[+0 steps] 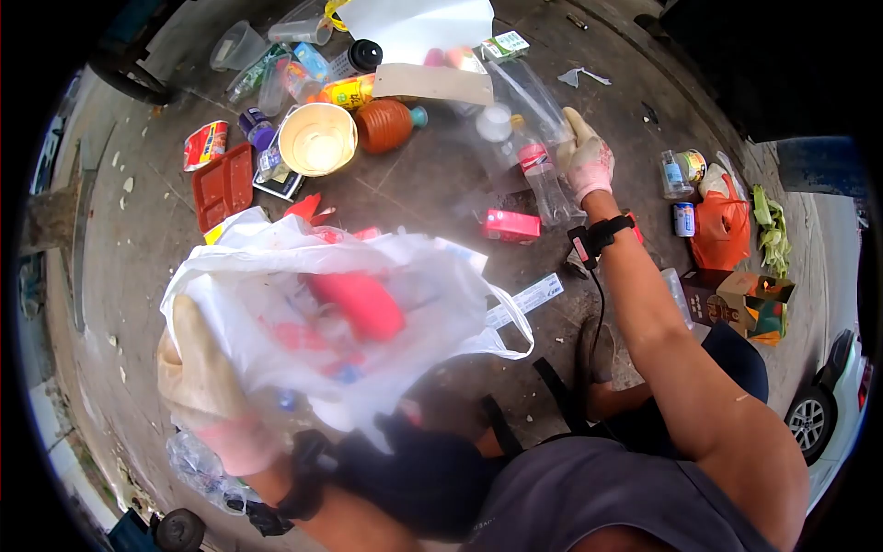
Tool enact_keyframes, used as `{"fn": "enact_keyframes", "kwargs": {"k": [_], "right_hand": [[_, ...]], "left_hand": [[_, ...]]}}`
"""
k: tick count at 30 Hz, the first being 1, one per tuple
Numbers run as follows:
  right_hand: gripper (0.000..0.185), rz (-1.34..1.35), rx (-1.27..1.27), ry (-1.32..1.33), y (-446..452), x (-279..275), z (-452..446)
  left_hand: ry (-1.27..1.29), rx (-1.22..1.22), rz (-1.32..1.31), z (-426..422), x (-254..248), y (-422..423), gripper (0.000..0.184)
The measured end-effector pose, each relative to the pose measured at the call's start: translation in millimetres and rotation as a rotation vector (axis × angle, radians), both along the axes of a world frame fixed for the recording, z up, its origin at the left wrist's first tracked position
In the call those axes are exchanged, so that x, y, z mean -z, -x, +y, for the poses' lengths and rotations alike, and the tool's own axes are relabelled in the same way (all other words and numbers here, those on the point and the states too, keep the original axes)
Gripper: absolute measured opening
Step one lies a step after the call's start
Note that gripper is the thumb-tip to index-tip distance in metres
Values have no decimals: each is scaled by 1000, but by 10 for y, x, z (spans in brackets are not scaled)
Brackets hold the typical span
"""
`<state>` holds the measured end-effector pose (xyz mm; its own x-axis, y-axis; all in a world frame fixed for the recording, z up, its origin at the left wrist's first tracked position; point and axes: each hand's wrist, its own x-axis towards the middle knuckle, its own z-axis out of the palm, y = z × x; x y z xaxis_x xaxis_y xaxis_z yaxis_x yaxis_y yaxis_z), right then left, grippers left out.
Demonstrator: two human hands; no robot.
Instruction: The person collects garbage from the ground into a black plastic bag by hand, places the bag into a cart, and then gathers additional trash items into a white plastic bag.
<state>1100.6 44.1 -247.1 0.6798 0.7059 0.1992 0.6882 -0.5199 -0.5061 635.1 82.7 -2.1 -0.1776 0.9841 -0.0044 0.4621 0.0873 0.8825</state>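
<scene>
My left hand [207, 386], in a pale glove with a pink cuff, grips the left edge of a white plastic bag [423, 294]. The bag hangs open, with a red item [354, 304] and other blurred things inside or seen through it. My right hand [584, 152], gloved too, is closed on the edge of a clear plastic container [529, 97]. Just left of that hand is a clear bottle with a red label [543, 179]. A pink box [511, 225] lies on the ground below the bottle.
A cream tub [317, 140], a brown-orange jar [384, 126], a red tray [223, 188] and several cups and packages lie ahead. To the right are an orange bag [720, 225], a blue can [683, 220] and a cardboard box [736, 299]. A car [832, 414] stands far right.
</scene>
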Motion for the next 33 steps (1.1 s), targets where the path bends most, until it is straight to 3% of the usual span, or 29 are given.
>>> {"fn": "enact_keyframes", "kwargs": {"k": [4, 8, 11, 14, 23, 28, 33], "right_hand": [[37, 182, 119, 29, -40, -394, 97], [36, 126, 42, -33, -85, -519, 4], [35, 580, -120, -126, -175, -403, -43], [34, 835, -182, -100, -183, -631, -106], [38, 879, -380, -1, -18, -1454, -310], [43, 966, -487, -3, -36, -1540, -364], [53, 1025, -657, -204, 23, -1554, -421]], "left_hand": [[7, -58, 21, 53, 87, 23, 42], [-38, -66, 82, 23, 50, -30, 42], [-35, -41, 58, -4, 47, -8, 43], [-23, -55, 75, -29, 4, 23, 43], [-11, -12, 93, -62, -1, -1, 44], [-15, -66, 275, -61, -57, -16, 45], [-55, -72, 188, -78, -48, -61, 46]]}}
